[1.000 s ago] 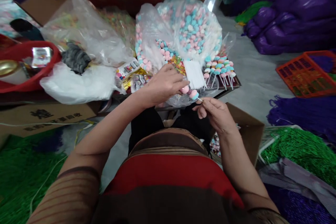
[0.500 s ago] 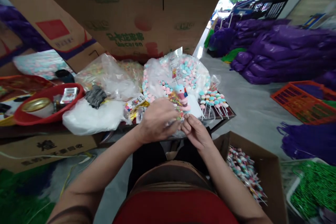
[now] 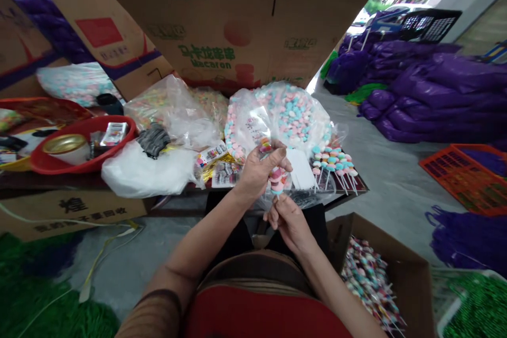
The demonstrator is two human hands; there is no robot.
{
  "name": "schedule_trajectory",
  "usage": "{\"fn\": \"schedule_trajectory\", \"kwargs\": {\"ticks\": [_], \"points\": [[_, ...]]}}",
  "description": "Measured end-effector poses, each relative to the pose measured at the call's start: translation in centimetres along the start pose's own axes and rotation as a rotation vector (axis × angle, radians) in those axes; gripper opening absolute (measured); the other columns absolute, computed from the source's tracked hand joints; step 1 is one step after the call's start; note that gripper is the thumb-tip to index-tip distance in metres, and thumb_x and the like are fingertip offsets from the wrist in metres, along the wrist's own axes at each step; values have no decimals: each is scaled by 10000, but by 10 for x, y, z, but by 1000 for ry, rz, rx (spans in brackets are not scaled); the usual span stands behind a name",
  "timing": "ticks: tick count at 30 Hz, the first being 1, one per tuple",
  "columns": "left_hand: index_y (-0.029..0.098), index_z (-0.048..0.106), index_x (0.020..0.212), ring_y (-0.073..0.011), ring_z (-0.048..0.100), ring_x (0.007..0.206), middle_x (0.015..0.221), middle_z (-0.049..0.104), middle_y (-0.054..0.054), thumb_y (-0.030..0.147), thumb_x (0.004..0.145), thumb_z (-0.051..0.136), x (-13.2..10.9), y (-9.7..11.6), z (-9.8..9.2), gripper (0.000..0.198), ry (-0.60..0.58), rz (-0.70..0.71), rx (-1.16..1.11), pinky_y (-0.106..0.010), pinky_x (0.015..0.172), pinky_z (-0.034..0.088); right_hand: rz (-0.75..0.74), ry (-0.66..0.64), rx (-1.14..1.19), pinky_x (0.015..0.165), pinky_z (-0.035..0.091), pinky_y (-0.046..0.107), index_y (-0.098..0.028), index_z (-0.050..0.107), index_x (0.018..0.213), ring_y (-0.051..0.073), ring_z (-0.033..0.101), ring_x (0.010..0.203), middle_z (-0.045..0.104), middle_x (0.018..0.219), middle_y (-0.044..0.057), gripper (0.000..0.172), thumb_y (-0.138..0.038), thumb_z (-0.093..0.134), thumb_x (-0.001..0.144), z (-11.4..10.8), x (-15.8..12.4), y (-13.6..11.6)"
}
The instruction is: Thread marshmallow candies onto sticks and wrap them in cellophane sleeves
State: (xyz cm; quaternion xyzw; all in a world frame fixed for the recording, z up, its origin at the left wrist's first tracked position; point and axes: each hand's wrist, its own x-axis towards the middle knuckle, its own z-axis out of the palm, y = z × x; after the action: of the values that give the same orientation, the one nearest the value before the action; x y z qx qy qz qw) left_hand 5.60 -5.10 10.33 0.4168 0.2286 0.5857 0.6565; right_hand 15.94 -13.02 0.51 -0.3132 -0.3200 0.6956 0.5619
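My left hand [image 3: 259,169] is closed round the upper part of a candy skewer and a clear printed wrapper [image 3: 258,122] that stands up above the fingers. Below it, my right hand [image 3: 291,222] pinches the stick of the candy skewer [image 3: 277,187], whose pink and blue pieces show between the two hands. Unwrapped candy skewers [image 3: 332,161] lie in a row at the table's right corner, with a white card [image 3: 301,169] beside them. Behind the hands sits a big clear bag of pink and blue candies [image 3: 295,113].
A red basin [image 3: 83,161], a white plastic bag [image 3: 148,174] and grey gloves [image 3: 153,140] are on the left. A tall cardboard box [image 3: 253,21] rises behind. At the lower right, an open carton [image 3: 412,274] holds many skewers. An orange crate [image 3: 463,179] stands on the floor.
My left hand has come up onto the wrapper and skewer, which are now upright. My right hand has moved slightly lower, onto the stick. The whole view has shifted a little.
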Motion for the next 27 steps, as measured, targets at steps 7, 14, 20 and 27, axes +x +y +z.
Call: {"fn": "schedule_trajectory", "kwargs": {"ticks": [7,14,20,27], "points": [[203,632,856,-110,607,601,641,636,25,534,748,831,-22,-22,-4,402,29,-26,153,-253,642,488,-72,77,-41,625,518,315,-216,678,834,108,460,394,535,428,-84,357,-548,803,804,6,3,13],[244,723,977,-175,665,768,915,735,-65,541,596,927,-22,-14,-27,524,-288,-94,209,-292,666,526,-170,147,-89,602,500,303,-217,709,797,85,406,367,502,392,-97,319,-516,820,798,0,1,2],[233,673,1019,-171,699,776,765,681,-4,545,693,873,-9,19,-16,493,-121,77,-41,-302,732,548,-167,154,-142,615,515,312,-212,733,843,82,402,353,495,375,-106,310,-508,816,799,5,-5,2],[218,559,839,-80,538,507,568,484,91,454,715,863,-22,-16,9,404,172,-17,-70,-237,521,424,-185,167,-229,622,520,306,-218,710,887,90,407,353,481,365,-111,318,-536,711,888,12,-6,1]]}}
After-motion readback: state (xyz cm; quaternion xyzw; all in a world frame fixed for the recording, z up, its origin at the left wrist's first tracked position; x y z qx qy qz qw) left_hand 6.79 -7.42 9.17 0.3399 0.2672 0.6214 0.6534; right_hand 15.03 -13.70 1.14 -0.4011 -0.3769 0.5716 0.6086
